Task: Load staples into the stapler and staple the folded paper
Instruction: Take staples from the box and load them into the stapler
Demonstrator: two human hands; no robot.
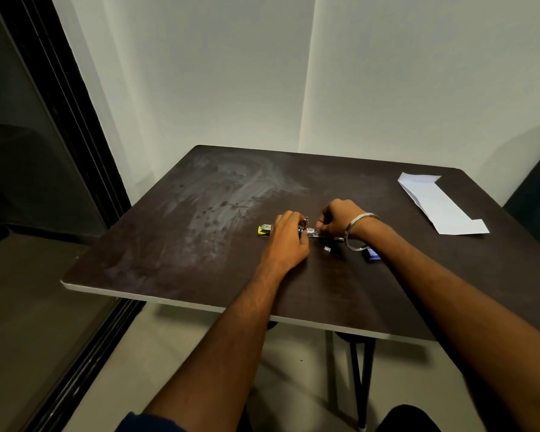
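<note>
At table centre, the small yellow-ended metal stapler (306, 232) is gripped by left hand (289, 238) and right hand (337, 221); rigid, light, slippery, best held by its sides; folded white paper (440, 204) lies at 2 o'clock.

We see a dark, smudged surface (200, 232), folded white paper (440, 204) at its far right, yellow staple box (264, 229) mid-surface, small blue box (373, 254) near our right wrist, stapler (312, 232) between.
</note>
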